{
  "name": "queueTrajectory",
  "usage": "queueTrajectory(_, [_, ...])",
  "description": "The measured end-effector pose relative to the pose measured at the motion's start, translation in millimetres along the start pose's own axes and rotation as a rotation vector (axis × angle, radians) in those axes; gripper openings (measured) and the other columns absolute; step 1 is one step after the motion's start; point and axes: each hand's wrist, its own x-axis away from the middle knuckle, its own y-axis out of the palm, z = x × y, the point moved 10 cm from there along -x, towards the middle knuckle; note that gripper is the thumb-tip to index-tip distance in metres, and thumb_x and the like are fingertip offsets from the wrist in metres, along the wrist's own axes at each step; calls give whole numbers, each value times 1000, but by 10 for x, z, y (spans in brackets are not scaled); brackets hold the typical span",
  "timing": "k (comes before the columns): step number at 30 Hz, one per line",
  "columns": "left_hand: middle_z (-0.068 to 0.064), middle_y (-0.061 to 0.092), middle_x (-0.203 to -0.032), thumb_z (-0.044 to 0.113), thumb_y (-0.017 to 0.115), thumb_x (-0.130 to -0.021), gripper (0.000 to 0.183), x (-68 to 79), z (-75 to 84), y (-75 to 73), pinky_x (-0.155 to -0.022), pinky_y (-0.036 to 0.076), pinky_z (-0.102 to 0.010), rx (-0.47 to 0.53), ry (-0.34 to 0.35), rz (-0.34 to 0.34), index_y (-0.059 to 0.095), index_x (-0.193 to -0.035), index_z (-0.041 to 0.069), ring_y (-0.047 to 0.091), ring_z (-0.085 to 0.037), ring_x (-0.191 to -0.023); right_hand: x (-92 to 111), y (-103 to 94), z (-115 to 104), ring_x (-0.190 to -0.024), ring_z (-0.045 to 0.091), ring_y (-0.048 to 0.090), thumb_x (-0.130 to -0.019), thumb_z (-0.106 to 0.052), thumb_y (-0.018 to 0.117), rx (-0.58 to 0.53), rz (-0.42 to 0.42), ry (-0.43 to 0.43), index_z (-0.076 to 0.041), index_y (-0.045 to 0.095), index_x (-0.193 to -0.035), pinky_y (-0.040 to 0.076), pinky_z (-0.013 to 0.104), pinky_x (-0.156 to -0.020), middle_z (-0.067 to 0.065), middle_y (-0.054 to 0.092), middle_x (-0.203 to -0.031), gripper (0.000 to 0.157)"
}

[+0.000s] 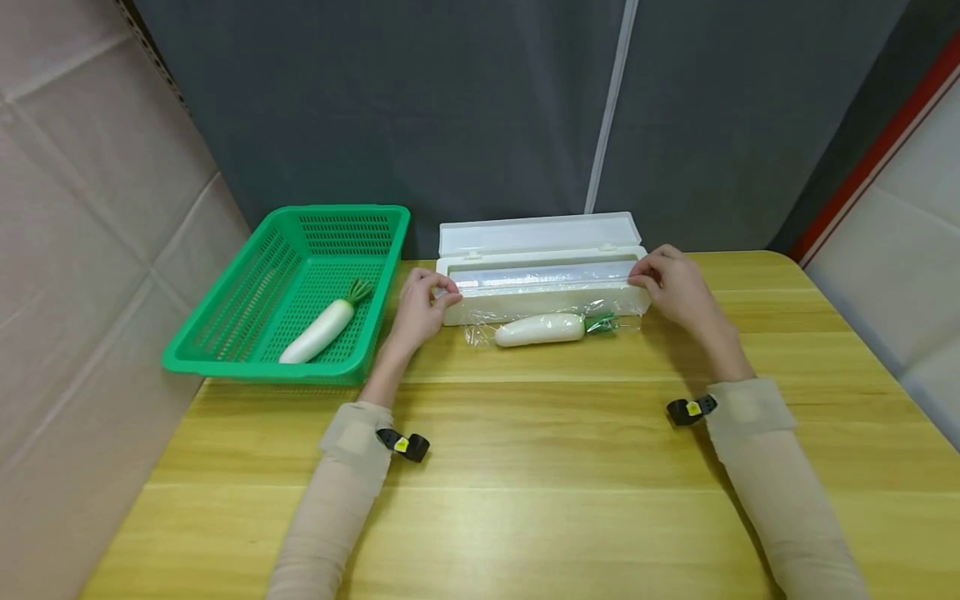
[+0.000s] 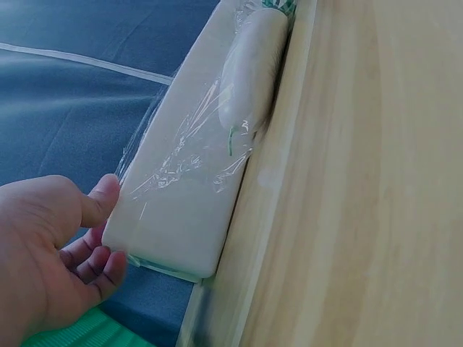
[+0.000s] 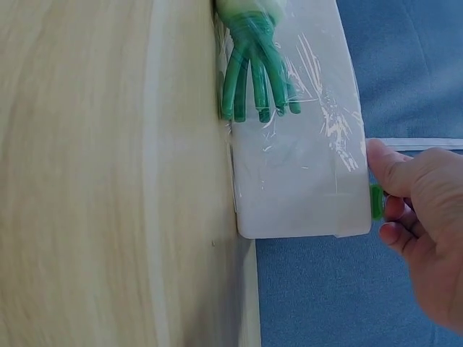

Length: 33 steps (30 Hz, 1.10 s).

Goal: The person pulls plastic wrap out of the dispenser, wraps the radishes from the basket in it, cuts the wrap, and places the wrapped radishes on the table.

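Note:
A white radish [image 1: 540,330] with green stalks lies on the table along the front of a white cling film box [image 1: 540,302], its lid raised. Clear cling film [image 2: 177,163] runs down from the box's front edge and covers the radish. My left hand [image 1: 426,310] pinches the film at the box's left end between thumb and fingers. At the right end, my right hand [image 1: 672,283] pinches the film's edge, thumb in front. A green piece [image 3: 376,201] shows beside the right fingers. Inside the box, the film roll [image 1: 540,276] is partly visible.
To the left stands a green plastic basket [image 1: 187,367] with another white radish [image 1: 318,332] in it. A dark grey partition [image 1: 375,108] rises behind the wooden table [image 1: 540,467]. Pale walls flank both sides.

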Motion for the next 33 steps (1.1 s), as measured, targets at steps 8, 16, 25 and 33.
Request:
queueTrajectory(8, [-14,53,-105,10,73,-93,10,5,31,0,-84,36,-38,-6,23,-35,67,-89,2,50,-35,-88,-5,18,-21,-90,36,50,-98,-1,64,29,-7,-19,6,65,-96,46,50,-81,21,52,-104,7])
queueTrajectory(16, [-13,56,-103,8,71,-94,9,15,62,-4,-89,35,-40,-5,60,-53,65,-89,3,47,-30,-89,-7,2,-16,-89,35,50,-97,-1,64,27,15,-43,4,64,-94,45,48,-78,20,52,-102,6])
queueTrajectory(25, [-11,57,-90,4,69,-95,7,8,129,23,-75,41,-34,22,101,-84,63,-91,2,50,-25,-81,4,16,-23,-89,32,48,-96,-6,69,0,-34,-51,1,66,-98,41,45,-76,18,52,-104,8])
queueTrajectory(33, [-9,59,-86,3,65,-97,6,21,97,55,-73,43,-31,65,62,-138,61,-92,3,52,-23,-81,-7,1,-5,-86,31,49,-93,-4,72,5,8,-52,1,68,-94,42,41,-74,17,55,-101,6])
